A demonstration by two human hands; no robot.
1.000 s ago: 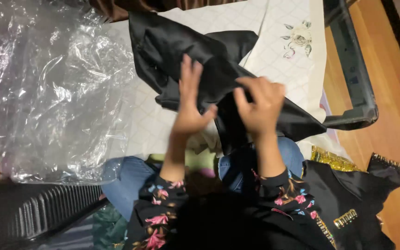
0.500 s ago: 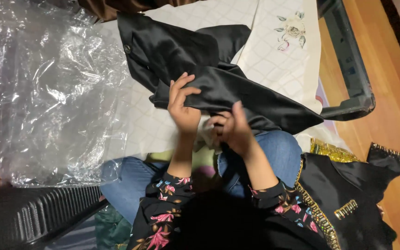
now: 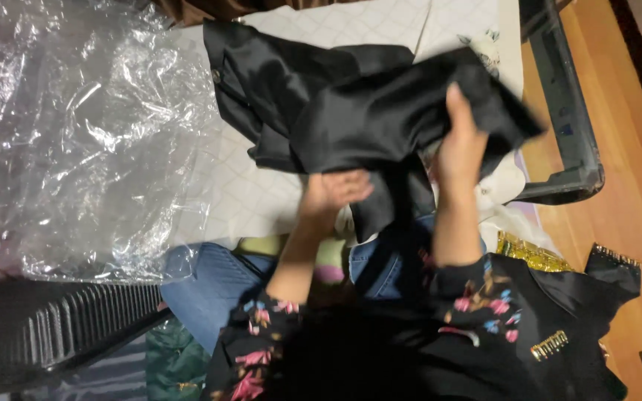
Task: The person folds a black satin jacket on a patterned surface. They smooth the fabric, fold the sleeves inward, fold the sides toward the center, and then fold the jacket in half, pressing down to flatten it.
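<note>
Centre frame, the right hand has its fingers closed on a fold of the black garment, lifting it clear of the white quilted bed cover. The left hand presses flat with open fingers, steadying the cloth. Clear plastic wrapping lies at left.

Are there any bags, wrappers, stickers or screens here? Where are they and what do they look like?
Large crinkled clear plastic bag: left, lying on the white quilted cover, shiny and see-through.
Small crumpled gold foil wrapper: lower right, beside the person's right arm.
No stickers, signs or screens show.
</note>
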